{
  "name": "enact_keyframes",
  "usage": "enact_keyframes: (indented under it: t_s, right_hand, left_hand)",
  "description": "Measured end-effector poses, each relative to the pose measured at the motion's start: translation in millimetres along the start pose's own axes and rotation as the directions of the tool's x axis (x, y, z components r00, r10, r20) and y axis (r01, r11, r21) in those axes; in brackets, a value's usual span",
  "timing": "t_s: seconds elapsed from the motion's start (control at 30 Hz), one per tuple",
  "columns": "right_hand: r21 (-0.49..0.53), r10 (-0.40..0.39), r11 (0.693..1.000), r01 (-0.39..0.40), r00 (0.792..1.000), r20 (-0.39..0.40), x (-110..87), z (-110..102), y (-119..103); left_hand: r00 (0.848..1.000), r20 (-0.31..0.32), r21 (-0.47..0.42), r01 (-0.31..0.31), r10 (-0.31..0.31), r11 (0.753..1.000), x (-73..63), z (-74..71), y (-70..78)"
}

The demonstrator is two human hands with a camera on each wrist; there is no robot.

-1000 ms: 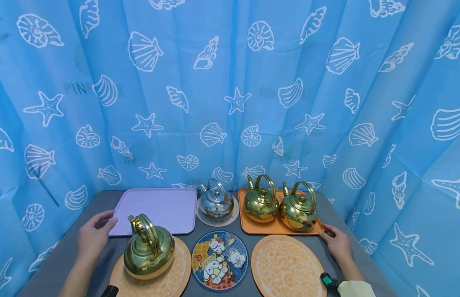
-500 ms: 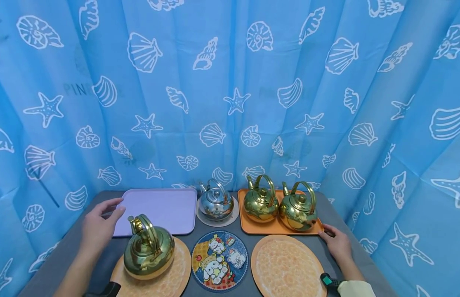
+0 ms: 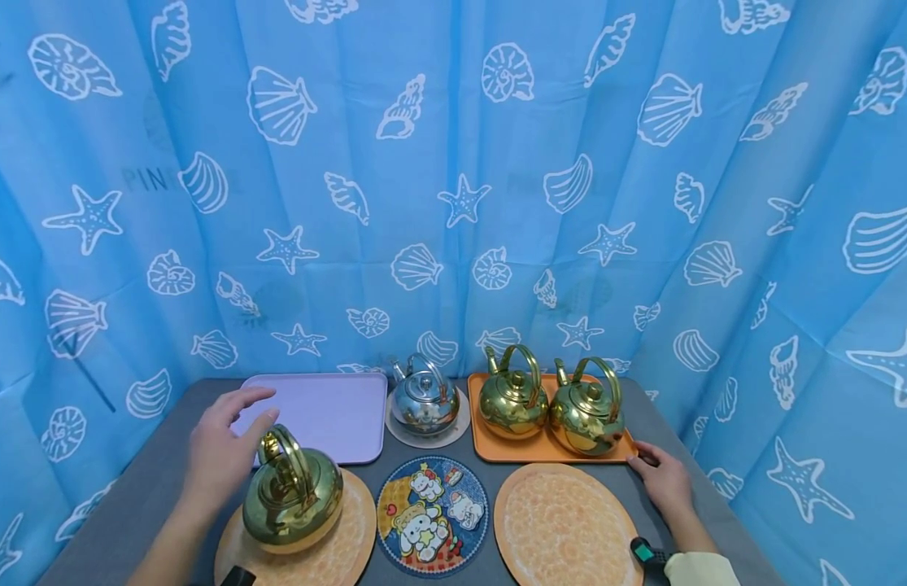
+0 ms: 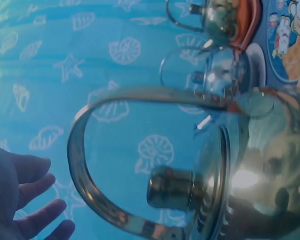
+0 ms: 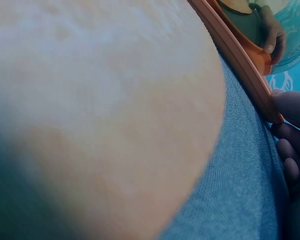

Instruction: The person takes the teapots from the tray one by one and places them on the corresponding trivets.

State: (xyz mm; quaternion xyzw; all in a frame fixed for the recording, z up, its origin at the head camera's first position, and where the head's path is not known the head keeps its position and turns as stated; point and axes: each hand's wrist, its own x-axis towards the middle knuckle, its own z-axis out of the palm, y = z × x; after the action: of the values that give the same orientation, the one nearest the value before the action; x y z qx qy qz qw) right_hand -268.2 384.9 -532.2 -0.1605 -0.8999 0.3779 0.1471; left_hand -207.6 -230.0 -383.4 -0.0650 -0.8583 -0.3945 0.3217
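Observation:
In the head view my left hand (image 3: 222,443), fingers spread, is raised just left of a gold kettle (image 3: 295,505) on a round tan placemat (image 3: 358,529). The left wrist view has the fingers (image 4: 42,212) apart from the kettle's arched handle (image 4: 77,150), holding nothing. At the front right corner of an orange tray (image 3: 497,452), my right hand (image 3: 665,484) pinches the edge between thumb and fingers, as the right wrist view also shows. Two gold kettles, one (image 3: 513,407) beside the other (image 3: 588,419), stand on that tray.
A lilac tray (image 3: 329,415) lies at the back left. Between the trays a silver kettle (image 3: 425,404) sits on a pale round mat (image 3: 424,442). In front are a cartoon-printed round mat (image 3: 433,521) and another tan placemat (image 3: 570,525). A blue shell-patterned curtain (image 3: 424,203) hangs behind.
My left hand has moved right and slightly up, from beside the lilac tray's left edge to next to the left gold kettle's spout. The right hand stays at the orange tray's corner.

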Motion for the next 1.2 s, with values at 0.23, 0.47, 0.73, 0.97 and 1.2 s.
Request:
enact_keyframes:
  t_s: [0.23,0.47,0.73,0.97,1.2]
  right_hand:
    - [0.006,-0.007,1.000,0.008,1.000,-0.010,-1.1,1.6,0.4]
    - [0.012,0.009,1.000,-0.009,1.000,-0.009,0.0,3.9,-0.5]
    - [0.021,0.012,1.000,-0.013,1.000,0.010,-0.1,5.2,0.5]
    - [0.018,0.020,1.000,-0.020,1.000,0.020,-0.8,2.0,-1.6]
    - [0.020,0.033,0.999,-0.033,0.999,0.017,-0.5,2.0,-1.5]
  left_hand:
    - [0.990,-0.011,0.068,-0.138,0.139,0.988,-4.8,11.3,14.5]
    - [0.947,-0.009,0.143,-0.316,0.321,0.938,-10.8,25.6,25.8]
    - [0.923,0.041,0.213,-0.383,0.384,0.899,-16.6,38.8,33.7]
    - [0.888,0.031,0.229,-0.453,0.459,0.861,-23.4,53.6,37.2]
    - [0.844,0.100,0.200,-0.536,0.528,0.820,-36.2,73.1,42.3]
